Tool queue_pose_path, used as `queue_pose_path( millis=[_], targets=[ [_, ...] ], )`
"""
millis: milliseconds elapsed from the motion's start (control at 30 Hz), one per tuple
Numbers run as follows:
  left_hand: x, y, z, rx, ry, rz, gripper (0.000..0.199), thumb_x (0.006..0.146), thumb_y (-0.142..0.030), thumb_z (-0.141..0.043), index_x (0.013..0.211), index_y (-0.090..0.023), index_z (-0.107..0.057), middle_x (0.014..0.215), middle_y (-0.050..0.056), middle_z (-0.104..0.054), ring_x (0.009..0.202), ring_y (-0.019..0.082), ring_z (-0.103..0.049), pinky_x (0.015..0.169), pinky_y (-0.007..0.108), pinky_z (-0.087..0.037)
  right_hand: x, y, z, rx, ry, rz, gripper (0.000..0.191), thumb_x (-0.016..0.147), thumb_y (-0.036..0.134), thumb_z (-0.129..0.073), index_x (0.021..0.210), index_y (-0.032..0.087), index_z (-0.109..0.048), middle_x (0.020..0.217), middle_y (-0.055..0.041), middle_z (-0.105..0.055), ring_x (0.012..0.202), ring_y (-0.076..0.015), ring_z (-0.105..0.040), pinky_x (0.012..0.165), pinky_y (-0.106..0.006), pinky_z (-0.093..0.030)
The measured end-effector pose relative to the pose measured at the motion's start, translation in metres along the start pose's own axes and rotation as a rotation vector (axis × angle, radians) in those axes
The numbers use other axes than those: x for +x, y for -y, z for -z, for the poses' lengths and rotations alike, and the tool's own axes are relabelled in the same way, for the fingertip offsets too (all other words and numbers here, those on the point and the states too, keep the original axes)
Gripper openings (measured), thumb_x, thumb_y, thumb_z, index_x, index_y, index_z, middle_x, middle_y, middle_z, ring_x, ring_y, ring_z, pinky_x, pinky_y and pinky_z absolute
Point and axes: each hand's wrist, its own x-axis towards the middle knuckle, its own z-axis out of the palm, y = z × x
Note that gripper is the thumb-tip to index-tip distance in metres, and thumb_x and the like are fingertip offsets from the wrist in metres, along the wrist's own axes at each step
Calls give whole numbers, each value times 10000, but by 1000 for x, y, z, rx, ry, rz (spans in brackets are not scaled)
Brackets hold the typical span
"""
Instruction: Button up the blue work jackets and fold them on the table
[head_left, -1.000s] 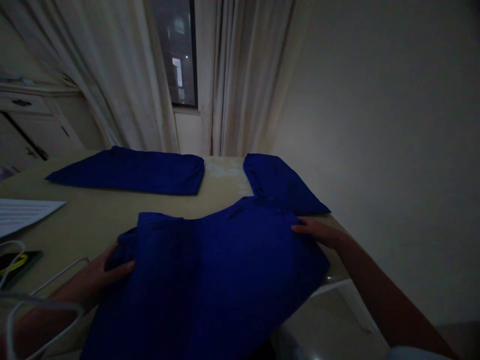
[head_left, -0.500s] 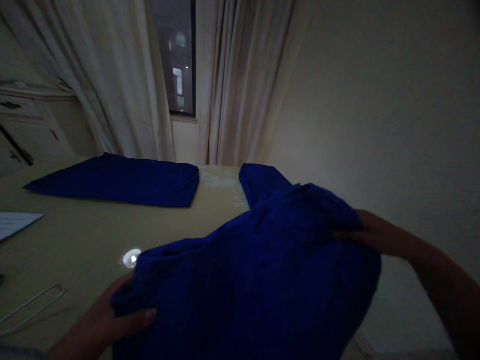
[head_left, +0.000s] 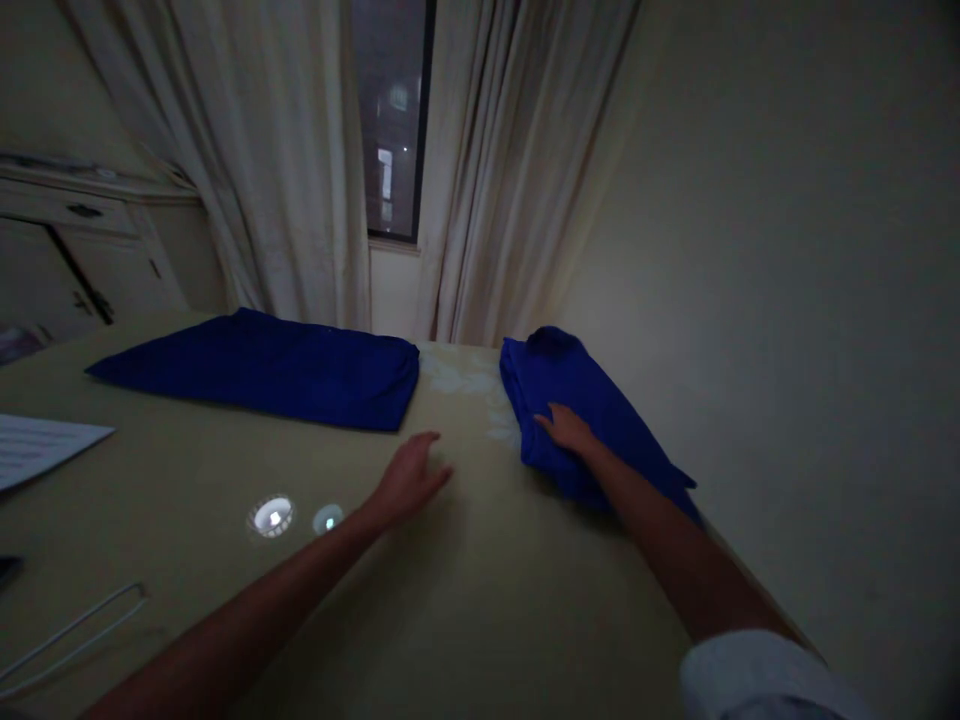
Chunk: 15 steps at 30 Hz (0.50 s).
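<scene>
Right hand (head_left: 566,428) lay on top of the right cloth (head_left: 619,425), with its thumb and a finger a bit apart, but I could not tell if it pinched any of it. Left hand (head_left: 407,482) was wide open and had nothing in it. It was over the table (head_left: 480,600), in the gap between the two blue cloths (I could not tell if it touched the top).

The right cloth was by the right edge of the table, up near the far right corner. Its long way ran at a slant, from the far edge down along the right edge. It had folds on the side that faced the left hand. The right hand was the nearer one, right on it, and the left hand was off to the left of it and did not touch it.

The left cloth (head_left: 262,372) lay flat by the far edge, with its long way going along that edge. Its near right corner was just past the left hand. Some paper (head_left: 45,448) was at the left edge of what I could see, and a white wire (head_left: 71,625) was close by, nearer to me.
</scene>
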Motion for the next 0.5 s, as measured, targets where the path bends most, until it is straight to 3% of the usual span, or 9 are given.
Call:
queue_pose_path(
  millis=[100, 167, 233, 300, 400, 467, 500],
  targets=[
    [33, 38, 48, 478, -167, 12, 800, 866, -450, -697, 1527, -53, -483, 1644, 287, -367, 1539, 427, -335, 1261, 528, -268, -36, -9, -39, -32, -48, 156, 397, 1047, 332, -509, 1383, 143, -604, 1475, -223, -579, 1398, -363, -529, 1188, -582, -359],
    [51, 50, 69, 647, -155, 64, 691, 927, -514, -609, 1472, -93, -569, 1594, 284, -449, 1469, 456, -439, 1178, 568, -374, -63, -10, -41, 21, -57, 293, 417, 1040, 348, -504, 1403, 170, -606, 1453, -191, -605, 1376, -336, -550, 1197, -541, -369],
    [65, 50, 81, 742, -102, 129, 514, 1007, -462, -459, 1315, -127, -698, 1416, 271, -628, 1314, 446, -599, 1046, 554, -486, -92, -8, -38, 138, 15, 405, 460, 1015, 431, -562, 1411, 201, -611, 1444, -165, -615, 1362, -320, -561, 1191, -510, -394],
    [73, 37, 88, 793, -107, 217, 478, 1040, -369, -355, 1185, -146, -752, 1235, 247, -724, 1158, 410, -697, 935, 498, -541, -119, -2, -36, 287, 98, 435, 533, 981, 530, -613, 1408, 211, -617, 1461, -158, -605, 1377, -316, -550, 1200, -502, -393],
    [66, -5, 87, 789, -238, 278, 488, 1055, -375, -321, 1164, -159, -745, 1145, 228, -755, 1053, 378, -737, 872, 451, -554, -141, 16, -38, 570, 198, 325, 624, 946, 636, -628, 1384, 192, -628, 1452, -175, -613, 1367, -322, -566, 1195, -507, -404],
    [49, -41, 75, 734, -294, 172, 494, 1064, -402, -318, 1141, -161, -742, 1103, 209, -768, 1036, 361, -740, 884, 442, -548, -134, 35, -38, 859, 293, 149, 670, 959, 692, -562, 1409, 196, -595, 1454, -187, -612, 1337, -319, -601, 1119, -503, -491],
    [38, -57, 67, 676, -266, 79, 489, 1067, -410, -323, 1127, -167, -743, 1087, 195, -774, 1033, 344, -741, 893, 430, -547, -125, 45, -37, 1018, 339, 34, 693, 972, 720, -506, 1429, 202, -571, 1457, -191, -611, 1318, -318, -620, 1062, -502, -539]
  ],
)
